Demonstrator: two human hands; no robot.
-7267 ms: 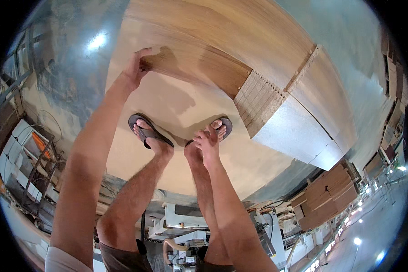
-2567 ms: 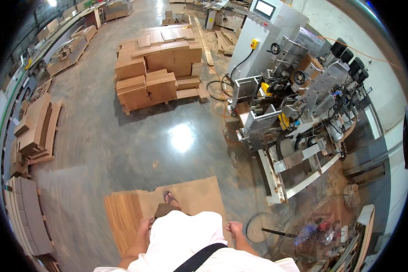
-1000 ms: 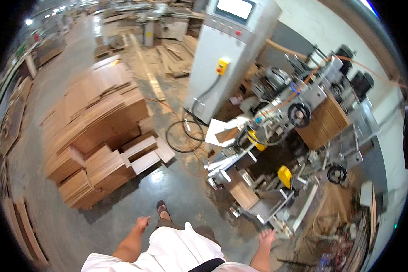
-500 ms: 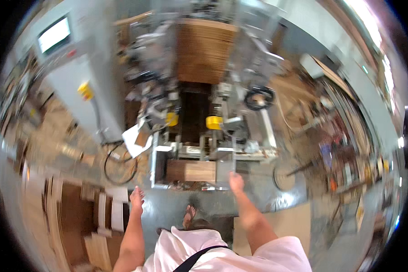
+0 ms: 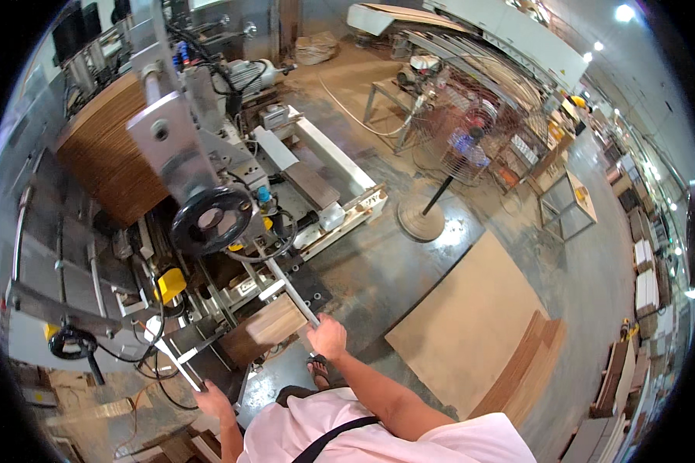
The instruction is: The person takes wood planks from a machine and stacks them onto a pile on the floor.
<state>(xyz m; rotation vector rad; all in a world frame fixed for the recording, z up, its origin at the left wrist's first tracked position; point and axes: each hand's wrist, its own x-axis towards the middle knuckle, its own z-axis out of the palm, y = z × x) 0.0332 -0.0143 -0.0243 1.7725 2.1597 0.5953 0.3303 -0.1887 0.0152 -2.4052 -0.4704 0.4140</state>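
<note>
My right hand point(image 5: 328, 337) is closed around the near end of a metal side rail point(image 5: 297, 299) on a woodworking machine. At the near end of the opposite side rail point(image 5: 179, 361) is my left hand point(image 5: 215, 403), its fingers curled against the metal. Between the two rails lies a short light wood board point(image 5: 278, 319), with a dark brown wood board point(image 5: 243, 345) beside it. A tall stack of brown boards point(image 5: 112, 147) stands further back in the machine. A black handwheel point(image 5: 211, 220) sits beyond my right hand, and a yellow part point(image 5: 170, 285) is between the rails and the stack.
A pedestal fan point(image 5: 422, 216) stands on the floor to the right. Nearer, a large tan sheet point(image 5: 463, 316) lies flat with several wood strips point(image 5: 517, 366) on it. A small metal-legged table point(image 5: 571, 201) stands beyond. A second black handwheel point(image 5: 71, 343) projects at the left.
My view has swung to the right, bringing in the fan and tan sheet. My left hand, earlier apart from the machine, is now at the rail end; my right hand stays at its rail.
</note>
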